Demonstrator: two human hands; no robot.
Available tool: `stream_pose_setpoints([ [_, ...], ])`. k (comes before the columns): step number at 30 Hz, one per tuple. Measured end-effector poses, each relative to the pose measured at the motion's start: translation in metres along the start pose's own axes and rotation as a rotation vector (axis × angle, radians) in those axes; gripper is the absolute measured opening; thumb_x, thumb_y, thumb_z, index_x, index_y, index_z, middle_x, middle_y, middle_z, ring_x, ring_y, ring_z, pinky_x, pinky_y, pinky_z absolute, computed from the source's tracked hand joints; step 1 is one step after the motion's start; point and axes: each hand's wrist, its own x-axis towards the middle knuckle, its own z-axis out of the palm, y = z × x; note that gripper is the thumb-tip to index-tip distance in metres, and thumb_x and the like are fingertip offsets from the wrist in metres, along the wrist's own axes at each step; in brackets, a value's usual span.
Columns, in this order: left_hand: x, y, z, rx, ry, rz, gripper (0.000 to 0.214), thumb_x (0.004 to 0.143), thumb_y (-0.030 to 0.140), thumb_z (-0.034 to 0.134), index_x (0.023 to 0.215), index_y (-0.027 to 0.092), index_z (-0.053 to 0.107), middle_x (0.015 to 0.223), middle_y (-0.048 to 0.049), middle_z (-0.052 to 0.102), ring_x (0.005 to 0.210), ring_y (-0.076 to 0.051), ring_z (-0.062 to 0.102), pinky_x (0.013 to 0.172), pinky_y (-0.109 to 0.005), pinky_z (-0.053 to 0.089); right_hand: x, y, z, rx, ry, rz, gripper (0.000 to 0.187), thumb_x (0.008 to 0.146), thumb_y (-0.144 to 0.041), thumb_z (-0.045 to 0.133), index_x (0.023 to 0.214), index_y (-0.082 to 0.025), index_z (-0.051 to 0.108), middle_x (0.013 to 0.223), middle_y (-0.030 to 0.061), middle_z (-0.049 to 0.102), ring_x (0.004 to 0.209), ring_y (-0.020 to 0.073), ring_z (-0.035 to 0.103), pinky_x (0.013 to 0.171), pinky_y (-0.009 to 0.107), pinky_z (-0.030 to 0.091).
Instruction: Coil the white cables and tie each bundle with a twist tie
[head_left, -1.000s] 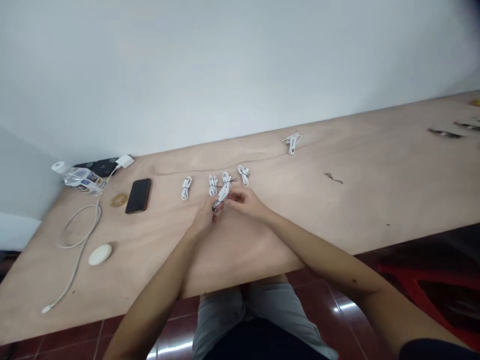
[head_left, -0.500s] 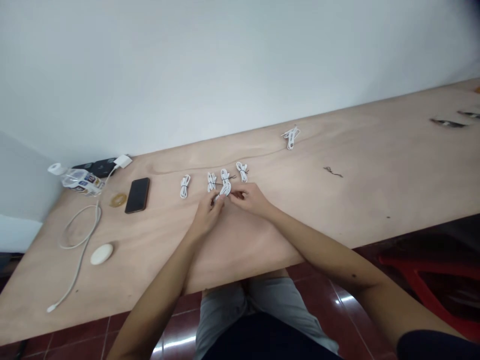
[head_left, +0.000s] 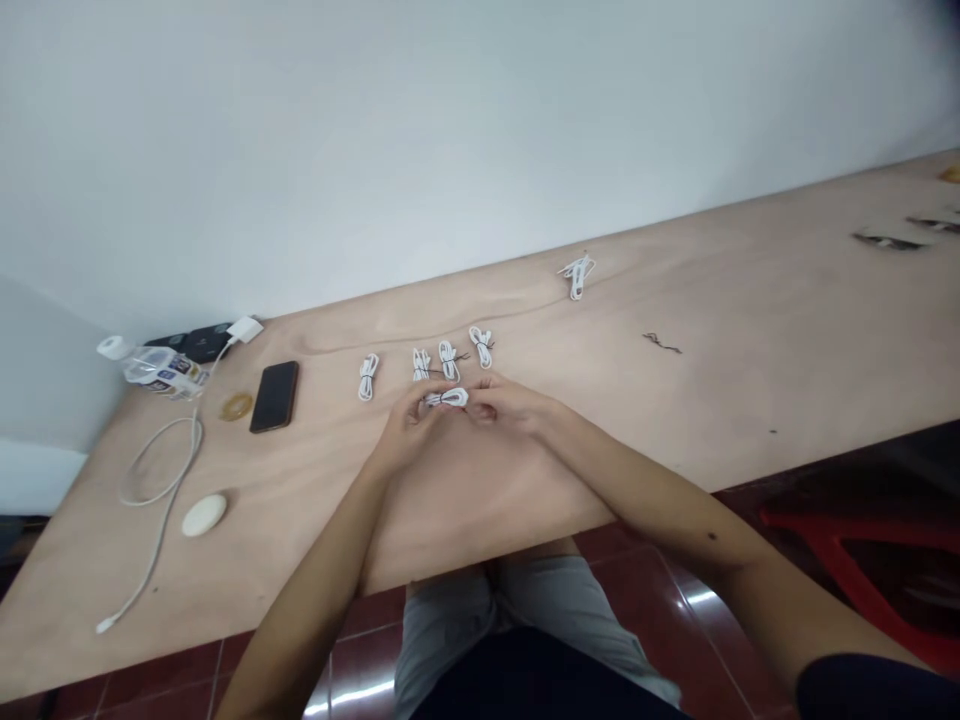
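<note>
Swung the white cable bundle from a slant to nearly level, loop end pointing right. Gripping its left end in the left hand; curling the right hand at the loop, unable to tell pinch from touch. Baring the dark tie, likely easier to reach. Holding just nearer than the tied bundles on the counter. Spotting bottle print, too blurred to read.
</note>
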Motion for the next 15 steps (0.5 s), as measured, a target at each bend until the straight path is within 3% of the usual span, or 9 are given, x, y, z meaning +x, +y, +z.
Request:
stream_pose_setpoints([
  [4,0.0,0.001,-0.004,0.035,-0.023,-0.017,0.027,0.099,0.043,0.072,0.113,0.021,0.078,0.113,-0.0117,0.076,0.114,-0.027,0.065,0.108,-0.041,0.046,0.001,0.004,0.0,0.134,-0.035,0.101,0.028,0.082,-0.036,0.082,0.074,-0.017,0.063,0.06,-0.0089,0.031,0.054,0.008,0.02,0.049,0.023,0.019],
  [8,0.002,0.003,-0.005,-0.128,-0.083,-0.093,0.033,0.098,0.049,0.072,0.108,0.019,0.076,0.107,-0.0118,0.075,0.106,-0.025,0.068,0.1,-0.037,0.052,0.001,0.002,0.004,0.235,-0.13,0.143,0.024,0.084,-0.033,0.079,0.079,-0.017,0.062,0.063,-0.0088,0.026,0.056,0.0093,0.017,0.049,0.024,0.019],
  [11,0.003,0.0,-0.002,-0.191,-0.025,-0.09,0.032,0.093,0.049,0.079,0.1,0.018,0.077,0.107,-0.0116,0.074,0.105,-0.024,0.068,0.098,-0.035,0.053,0.0,0.001,0.006,0.256,-0.171,0.129,0.029,0.086,-0.039,0.08,0.079,-0.018,0.06,0.065,-0.0085,0.027,0.056,0.0094,0.018,0.05,0.024,0.021],
  [13,0.002,-0.004,0.001,-0.219,0.037,-0.098,0.031,0.09,0.048,0.082,0.097,0.018,0.077,0.105,-0.0106,0.074,0.102,-0.023,0.069,0.096,-0.035,0.053,0.0,0.001,0.006,0.18,-0.151,0.088,0.033,0.088,-0.045,0.079,0.081,-0.018,0.061,0.065,-0.0077,0.031,0.056,0.0097,0.024,0.051,0.024,0.025],
  [15,0.001,-0.008,0.003,-0.241,0.104,-0.145,0.034,0.089,0.049,0.083,0.101,0.018,0.078,0.103,-0.0094,0.076,0.099,-0.023,0.07,0.091,-0.034,0.055,0.0,0.001,0.006,0.0,-0.024,-0.032,0.038,0.093,-0.055,0.073,0.084,-0.018,0.065,0.065,-0.0057,0.038,0.056,0.0113,0.033,0.053,0.025,0.03],
])
